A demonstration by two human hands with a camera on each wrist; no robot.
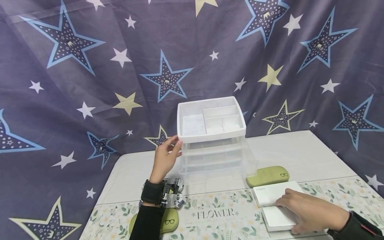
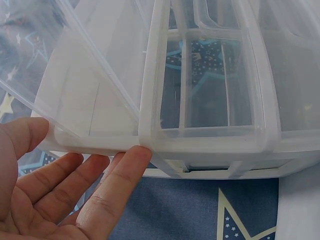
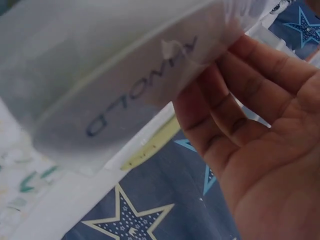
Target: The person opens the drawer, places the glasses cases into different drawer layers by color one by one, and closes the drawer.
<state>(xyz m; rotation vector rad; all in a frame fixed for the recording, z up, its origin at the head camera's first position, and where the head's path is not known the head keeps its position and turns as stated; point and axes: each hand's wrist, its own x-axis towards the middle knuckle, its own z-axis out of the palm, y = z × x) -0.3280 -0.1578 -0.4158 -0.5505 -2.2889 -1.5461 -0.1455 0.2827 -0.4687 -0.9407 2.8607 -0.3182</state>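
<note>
Dark star-patterned backdrop (image 1: 198,91) fills everything behind the white table (image 1: 135,166); floral band (image 1: 216,201) across the near half, lettered FLOWER. Drawer unit (image 1: 213,158) stands on the table toward the back, clear drawers stacked below a white top tray (image 1: 211,137) divided into compartments. Left hand (image 1: 165,156) at the unit's left side: fingers bent, thumb set against them with the tray's edge between, a light pinch. Right hand (image 1: 312,210) at near right, fingers bent over the near white box (image 1: 276,216), thumb low by its front edge; a narrow spread with the box in its grasp. Far white box (image 1: 268,194), with small dark lettering, lies just behind. Right wrist view is blurred: fingertips against a lettered white surface. Green glasses case (image 1: 266,176) sits behind the boxes, beside the unit's right front corner; second green case (image 1: 170,221) at near left, partly hidden by the left sleeve (image 1: 147,223). Smallest, a black-and-white packet (image 1: 174,199) beside the left wrist, partly covered.
</note>
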